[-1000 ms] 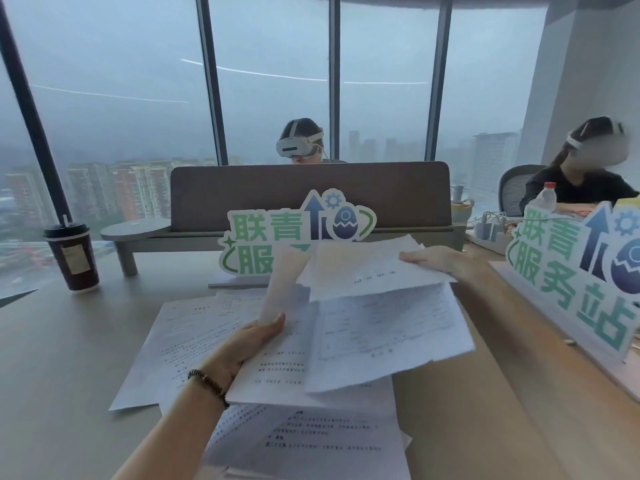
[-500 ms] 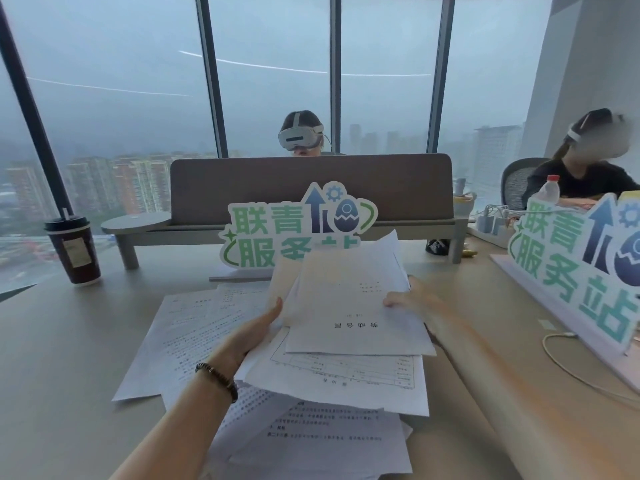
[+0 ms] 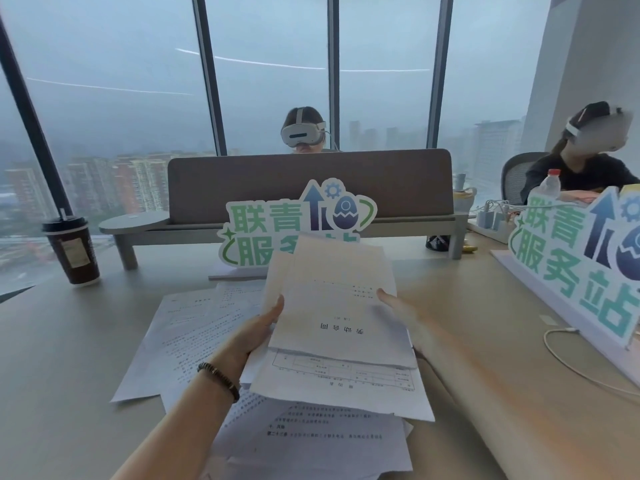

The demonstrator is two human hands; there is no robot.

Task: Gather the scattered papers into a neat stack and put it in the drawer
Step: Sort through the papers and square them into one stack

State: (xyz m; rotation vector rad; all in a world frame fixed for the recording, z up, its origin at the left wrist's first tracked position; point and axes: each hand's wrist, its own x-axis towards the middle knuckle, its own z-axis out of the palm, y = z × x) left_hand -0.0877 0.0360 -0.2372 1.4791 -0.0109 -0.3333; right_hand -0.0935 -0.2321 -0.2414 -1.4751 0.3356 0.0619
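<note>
I hold a loose bundle of white printed papers (image 3: 341,306) above the table, its sheets overlapping unevenly. My left hand (image 3: 254,332) grips the bundle's left edge, thumb on top. My right hand (image 3: 403,311) holds the right edge, its thumb lying over the top sheet and its fingers hidden beneath. More printed sheets (image 3: 194,337) lie scattered on the table (image 3: 59,375) to the left, and others (image 3: 311,441) lie under the bundle near me. No drawer is in view.
A dark paper cup (image 3: 71,249) stands at the far left. A green cut-out sign (image 3: 298,225) stands behind the papers, another sign (image 3: 581,258) along the right with a white cable (image 3: 568,358) below. Two people with headsets sit beyond a desk divider (image 3: 308,183).
My right hand drew its sheet in from the far right and laid it onto the bundle. The sheets now overlap more closely, and both hands have moved nearer together.
</note>
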